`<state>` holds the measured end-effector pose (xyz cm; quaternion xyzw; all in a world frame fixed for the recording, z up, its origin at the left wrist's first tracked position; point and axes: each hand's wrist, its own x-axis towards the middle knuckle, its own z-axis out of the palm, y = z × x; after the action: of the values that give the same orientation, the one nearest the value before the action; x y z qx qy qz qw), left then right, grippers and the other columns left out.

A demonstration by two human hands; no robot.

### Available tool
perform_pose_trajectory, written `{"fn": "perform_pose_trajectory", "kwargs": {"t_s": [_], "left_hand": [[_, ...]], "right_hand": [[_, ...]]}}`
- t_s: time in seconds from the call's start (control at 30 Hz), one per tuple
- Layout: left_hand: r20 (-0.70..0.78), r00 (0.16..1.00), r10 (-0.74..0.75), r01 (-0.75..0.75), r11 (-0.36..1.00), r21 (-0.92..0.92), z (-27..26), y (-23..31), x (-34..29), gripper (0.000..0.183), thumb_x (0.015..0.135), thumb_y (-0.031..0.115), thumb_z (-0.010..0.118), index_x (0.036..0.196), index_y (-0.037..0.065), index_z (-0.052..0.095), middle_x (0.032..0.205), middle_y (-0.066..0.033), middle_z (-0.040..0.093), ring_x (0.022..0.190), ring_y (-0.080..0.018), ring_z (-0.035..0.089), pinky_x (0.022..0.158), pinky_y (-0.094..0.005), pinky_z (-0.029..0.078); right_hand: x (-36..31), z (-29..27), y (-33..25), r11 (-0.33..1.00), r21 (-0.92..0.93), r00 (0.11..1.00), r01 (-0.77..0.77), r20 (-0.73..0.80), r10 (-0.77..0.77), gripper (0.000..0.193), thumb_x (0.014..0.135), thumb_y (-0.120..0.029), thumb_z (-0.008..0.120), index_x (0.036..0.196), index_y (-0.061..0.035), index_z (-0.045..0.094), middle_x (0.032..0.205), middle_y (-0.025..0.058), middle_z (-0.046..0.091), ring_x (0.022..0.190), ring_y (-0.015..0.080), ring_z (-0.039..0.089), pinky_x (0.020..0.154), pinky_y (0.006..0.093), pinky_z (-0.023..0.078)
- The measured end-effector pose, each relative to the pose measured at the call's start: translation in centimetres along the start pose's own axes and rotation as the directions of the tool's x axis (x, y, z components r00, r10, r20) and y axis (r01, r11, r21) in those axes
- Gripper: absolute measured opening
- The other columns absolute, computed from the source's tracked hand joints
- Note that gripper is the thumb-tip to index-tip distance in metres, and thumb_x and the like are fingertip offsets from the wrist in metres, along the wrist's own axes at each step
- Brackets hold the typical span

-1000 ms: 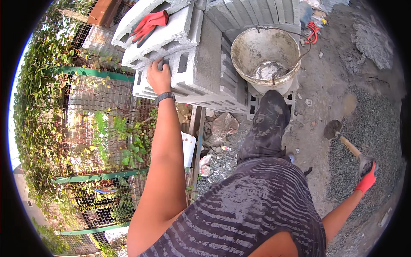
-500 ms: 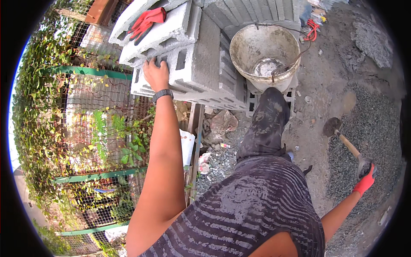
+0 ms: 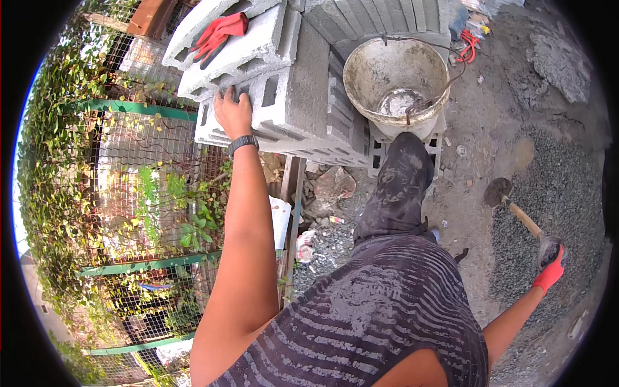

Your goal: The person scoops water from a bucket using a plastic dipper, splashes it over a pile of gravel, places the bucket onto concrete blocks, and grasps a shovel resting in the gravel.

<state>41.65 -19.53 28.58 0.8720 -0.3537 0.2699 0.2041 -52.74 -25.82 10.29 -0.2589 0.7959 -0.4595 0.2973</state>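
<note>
While the person leans over the work, the head view shows the left hand point(image 3: 233, 113) stretched up and fwd, palm down and fingers spread flat on the face of a grey hollow concrete block point(image 3: 284, 103); it presses on the block w/o wrapping round it, so nothing is clasped. A dark wristwatch point(image 3: 243, 143) sits on that wrist. The block belongs to a stack of blocks point(image 3: 322, 138) at top centre, just beside a green wire fence point(image 3: 135, 193) overgrown w/ vines on the left. A loose red glove point(image 3: 219, 33) lies on the uppermost block, apart from the hand.

Right hand point(image 3: 550, 271) is far out at the lower right edge, wearing a red glove and closed round the end of a wooden handle. That handle belongs to a shovel point(image 3: 516, 209), whose dark blade rests on the ground at the edge of a gravel pile point(image 3: 561, 193), pointing toward the blocks.

Btwn the hands: a dirty white bucket point(image 3: 394, 84) w/ wet grey residue inside, standing on blocks right next to the stack. The person's leg in dusty dark trousers point(image 3: 396, 190) is raised toward the bucket, foot just below its rim. Striped dark shirt point(image 3: 374, 322) fills the bottom of the view. Rubble and scraps point(image 3: 325, 193) lie at the base of the stack.
</note>
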Motion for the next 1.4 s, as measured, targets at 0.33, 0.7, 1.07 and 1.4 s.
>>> {"fn": "perform_pose_trajectory", "kwargs": {"t_s": [0.33, 0.7, 1.07, 1.4], "left_hand": [[0.022, 1.000, 0.001, 0.000, 1.000, -0.005, 0.2, 0.0, 0.1, 0.053, 0.085, 0.032, 0.062, 0.132, 0.008, 0.069, 0.151, -0.0247, 0.049, 0.144, -0.0371, 0.040, 0.119, -0.0488, 0.029], [-0.091, 0.996, -0.021, 0.012, 0.994, -0.105, -0.3, 0.2, 0.0, 0.041, 0.081, 0.026, 0.065, 0.117, 0.010, 0.076, 0.145, -0.0270, 0.053, 0.136, -0.0384, 0.049, 0.115, -0.0465, 0.037], [-0.049, 0.999, 0.005, -0.010, 0.995, -0.103, 0.6, 2.5, -0.5, 0.043, 0.082, 0.028, 0.067, 0.123, 0.018, 0.075, 0.144, -0.0249, 0.055, 0.134, -0.0386, 0.051, 0.113, -0.0462, 0.040], [0.045, 0.983, 0.175, -0.172, 0.982, -0.076, 1.7, -4.7, 2.6, 0.041, 0.094, 0.031, 0.063, 0.133, 0.018, 0.069, 0.143, -0.0235, 0.058, 0.133, -0.0403, 0.054, 0.109, -0.0448, 0.040]], "right_hand": [[0.0, 0.1, -0.6, 0.997, -0.006, 0.997, 0.078, 0.019, -0.078, 0.046, 0.098, -0.035, 0.062, 0.128, 0.0004, 0.068, 0.125, 0.0101, 0.067, 0.112, 0.0223, 0.064, 0.101, 0.0370, 0.049], [-0.4, 0.3, 0.0, 0.999, 0.043, 0.999, 0.027, -0.022, -0.026, 0.054, 0.095, -0.038, 0.067, 0.126, 0.0065, 0.066, 0.127, 0.0127, 0.064, 0.112, 0.0252, 0.064, 0.101, 0.0390, 0.049], [1.1, -1.9, 0.4, 0.996, 0.030, 0.996, 0.088, -0.038, -0.087, 0.049, 0.093, -0.036, 0.070, 0.121, 0.0046, 0.070, 0.115, 0.0112, 0.070, 0.102, 0.0217, 0.066, 0.093, 0.0361, 0.052], [-2.6, 2.0, -2.5, 0.988, 0.095, 0.987, 0.126, -0.109, -0.115, 0.032, 0.085, -0.026, 0.078, 0.100, 0.0022, 0.075, 0.089, 0.0044, 0.071, 0.079, 0.0130, 0.060, 0.075, 0.0309, 0.049]]}}
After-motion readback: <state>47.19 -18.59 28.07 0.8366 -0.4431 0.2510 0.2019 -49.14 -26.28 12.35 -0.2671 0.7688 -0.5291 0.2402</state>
